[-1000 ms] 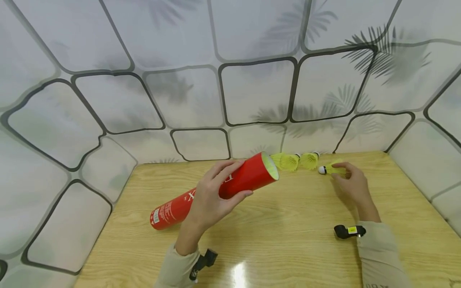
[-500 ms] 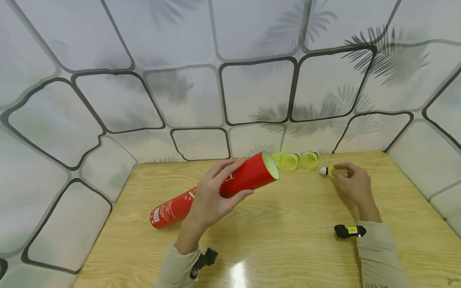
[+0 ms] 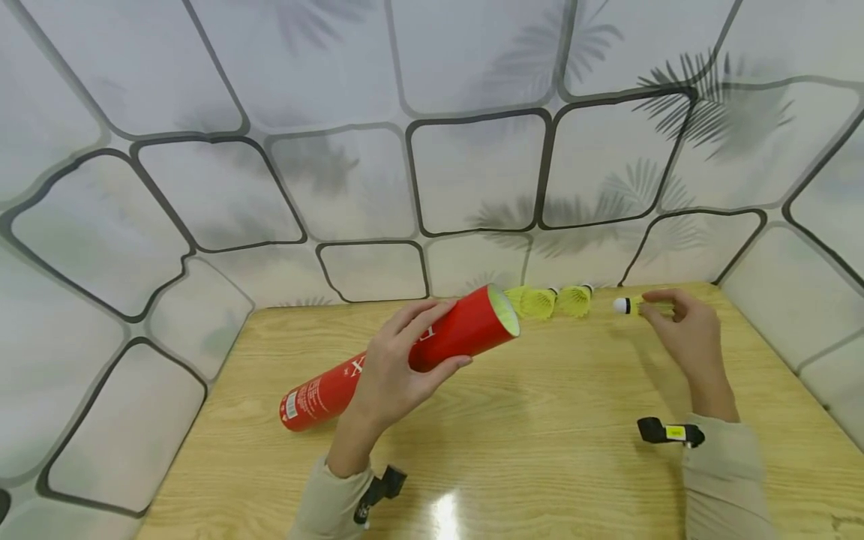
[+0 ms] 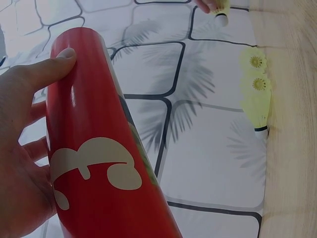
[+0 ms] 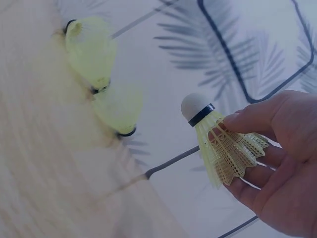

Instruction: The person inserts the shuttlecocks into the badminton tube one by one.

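My left hand grips a red shuttlecock tube around its upper half. The tube is tilted, its open end up to the right and its lower end by the table. My right hand pinches a yellow shuttlecock by its skirt; the white cork with a black band points left in the head view. Several other yellow shuttlecocks lie in a row along the back of the table, between the tube's mouth and my right hand. What is deep inside the tube is hidden.
A pale wall with a stone-and-leaf pattern rises right behind the wooden table and along both sides. The row of shuttlecocks lies close against the wall. A small black camera sits on each wrist.
My right hand has moved a little to the right and slightly up with the shuttlecock still pinched in it. The left hand and the tube stay almost where they were.
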Available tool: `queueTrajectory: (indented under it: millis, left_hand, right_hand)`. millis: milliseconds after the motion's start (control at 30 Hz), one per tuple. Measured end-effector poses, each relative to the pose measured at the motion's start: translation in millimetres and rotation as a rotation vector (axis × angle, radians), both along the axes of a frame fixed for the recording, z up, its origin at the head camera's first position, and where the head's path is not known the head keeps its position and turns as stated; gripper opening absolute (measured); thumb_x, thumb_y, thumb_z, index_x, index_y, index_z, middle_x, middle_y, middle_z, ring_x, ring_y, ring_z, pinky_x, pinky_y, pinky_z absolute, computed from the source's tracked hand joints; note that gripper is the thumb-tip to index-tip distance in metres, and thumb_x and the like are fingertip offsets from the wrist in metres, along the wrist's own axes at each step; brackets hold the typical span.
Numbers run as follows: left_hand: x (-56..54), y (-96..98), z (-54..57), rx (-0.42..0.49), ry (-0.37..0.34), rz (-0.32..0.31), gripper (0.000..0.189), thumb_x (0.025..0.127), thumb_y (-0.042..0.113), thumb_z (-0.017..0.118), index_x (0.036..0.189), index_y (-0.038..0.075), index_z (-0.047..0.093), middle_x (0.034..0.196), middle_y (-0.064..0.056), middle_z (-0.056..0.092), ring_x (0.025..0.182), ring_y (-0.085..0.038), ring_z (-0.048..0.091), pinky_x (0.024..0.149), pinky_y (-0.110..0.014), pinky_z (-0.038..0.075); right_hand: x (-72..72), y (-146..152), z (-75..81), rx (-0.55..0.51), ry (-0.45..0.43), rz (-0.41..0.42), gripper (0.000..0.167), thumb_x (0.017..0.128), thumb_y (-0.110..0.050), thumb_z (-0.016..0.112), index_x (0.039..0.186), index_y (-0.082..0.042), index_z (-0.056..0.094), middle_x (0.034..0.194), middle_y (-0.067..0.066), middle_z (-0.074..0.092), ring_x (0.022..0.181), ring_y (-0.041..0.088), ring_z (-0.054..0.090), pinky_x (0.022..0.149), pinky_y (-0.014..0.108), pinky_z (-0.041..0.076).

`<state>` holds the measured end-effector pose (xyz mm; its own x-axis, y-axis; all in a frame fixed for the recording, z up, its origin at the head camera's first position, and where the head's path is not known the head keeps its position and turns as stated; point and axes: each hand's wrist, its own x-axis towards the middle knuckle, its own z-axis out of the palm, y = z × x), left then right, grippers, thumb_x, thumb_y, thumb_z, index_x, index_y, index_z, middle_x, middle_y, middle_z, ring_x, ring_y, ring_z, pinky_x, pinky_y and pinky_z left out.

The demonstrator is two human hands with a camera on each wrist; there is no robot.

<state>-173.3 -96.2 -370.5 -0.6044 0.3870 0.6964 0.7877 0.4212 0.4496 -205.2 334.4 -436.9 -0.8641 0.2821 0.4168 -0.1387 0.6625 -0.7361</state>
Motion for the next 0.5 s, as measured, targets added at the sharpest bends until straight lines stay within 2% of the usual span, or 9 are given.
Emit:
queueTrajectory:
  millis: [67,300,367,500]
  left_hand:
    - [0.2,0.0,-0.2,0.0,0.001,-0.001,0.066,0.083,0.026,0.088,0.142,0.018,0.061,0.136,-0.004,0.061,0.117,-0.021,0.061,0.086,-0.038,0.06]
    - [0.2,0.1,-0.5,-0.001,0.0,-0.001,0.066,0.083,0.026,0.088,0.143,0.018,0.061,0.136,-0.003,0.06,0.118,-0.021,0.061,0.086,-0.038,0.06]
    - [0.3,0.1,-0.5,0.0,0.001,-0.003,0.067,0.083,0.026,0.088,0.143,0.018,0.061,0.136,-0.004,0.06,0.117,-0.021,0.061,0.086,-0.038,0.06]
    - [0.5,0.2,-0.5,0.001,-0.003,-0.007,0.067,0.083,0.025,0.088,0.143,0.018,0.06,0.136,-0.004,0.06,0.117,-0.021,0.061,0.086,-0.038,0.06]
  right_hand:
    - [2.8,-2,6.5,-0.003,0.02,0.0,0.026,0.097,-0.021,0.071,0.113,-0.002,0.072,0.093,-0.027,0.056,0.044,0.005,0.031,0.04,0.023,0.031]
    - [10.9,-10,28.2,-0.031,0.149,0.001,0.02,0.093,-0.009,0.074,0.109,0.001,0.074,0.09,-0.025,0.06,0.048,0.001,0.036,0.045,0.015,0.033]
    - [12.9,-11,32.9,-0.035,0.175,-0.001,0.018,0.091,-0.006,0.075,0.108,0.001,0.075,0.091,-0.027,0.061,0.054,-0.002,0.043,0.05,0.01,0.037]
    - [19.0,-16,43.1,-0.052,0.167,0.009,0.02,0.092,-0.005,0.074,0.111,0.002,0.074,0.095,-0.028,0.063,0.071,-0.007,0.055,0.062,0.005,0.043]
